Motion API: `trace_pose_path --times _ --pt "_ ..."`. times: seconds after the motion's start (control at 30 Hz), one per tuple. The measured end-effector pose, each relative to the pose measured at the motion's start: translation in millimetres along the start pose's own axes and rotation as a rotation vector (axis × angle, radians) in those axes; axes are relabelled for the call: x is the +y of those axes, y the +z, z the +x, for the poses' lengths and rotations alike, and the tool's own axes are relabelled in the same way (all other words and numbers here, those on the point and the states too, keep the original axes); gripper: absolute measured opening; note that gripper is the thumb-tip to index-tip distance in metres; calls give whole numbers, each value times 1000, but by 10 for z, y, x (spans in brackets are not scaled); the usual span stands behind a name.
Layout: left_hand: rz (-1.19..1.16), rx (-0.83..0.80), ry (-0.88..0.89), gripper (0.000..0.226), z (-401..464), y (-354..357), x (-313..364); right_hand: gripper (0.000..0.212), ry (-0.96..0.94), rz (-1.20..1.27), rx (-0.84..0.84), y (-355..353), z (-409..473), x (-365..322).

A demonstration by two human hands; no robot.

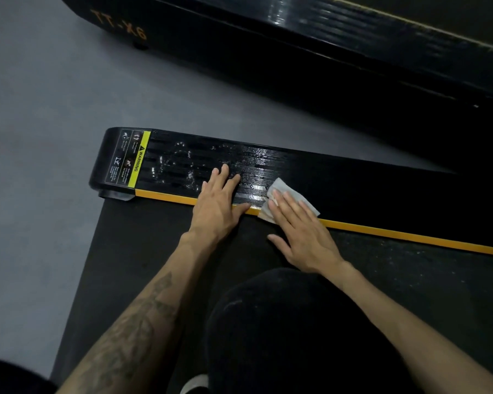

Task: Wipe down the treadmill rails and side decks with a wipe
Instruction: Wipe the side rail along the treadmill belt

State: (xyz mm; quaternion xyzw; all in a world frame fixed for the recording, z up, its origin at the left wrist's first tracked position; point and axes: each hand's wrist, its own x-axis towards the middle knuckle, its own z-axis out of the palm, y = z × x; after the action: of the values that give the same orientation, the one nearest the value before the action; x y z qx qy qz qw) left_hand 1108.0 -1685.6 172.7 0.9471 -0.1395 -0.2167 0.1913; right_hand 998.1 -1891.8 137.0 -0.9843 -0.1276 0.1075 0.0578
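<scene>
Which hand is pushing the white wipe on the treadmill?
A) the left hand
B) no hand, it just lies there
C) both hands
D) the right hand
D: the right hand lies flat with straight fingers on the wipe at the side deck's orange edge, while the left hand rests bare on the deck beside it.
</scene>
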Motion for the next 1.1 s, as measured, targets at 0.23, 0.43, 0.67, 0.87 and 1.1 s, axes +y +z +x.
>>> trace_pose_path --times 0.23,0.43,0.67,0.87,1.1 --pt "1 2 6 75 -5 -1 6 84 252 70 4 -43 363 -284" --pt "49 20 41 72 -58 29 -17 79 -51 -9 -4 12 75 -71" --pt "35 134 131 58 -153 69 -148 83 161 11 -3 21 125 -218" --pt "104 280 114 51 -201 -2 -349 84 106 -8 -7 -7 477 -608" --pt "117 251 -56 68 -241 -33 -557 76 -59 -50 37 57 127 -210"
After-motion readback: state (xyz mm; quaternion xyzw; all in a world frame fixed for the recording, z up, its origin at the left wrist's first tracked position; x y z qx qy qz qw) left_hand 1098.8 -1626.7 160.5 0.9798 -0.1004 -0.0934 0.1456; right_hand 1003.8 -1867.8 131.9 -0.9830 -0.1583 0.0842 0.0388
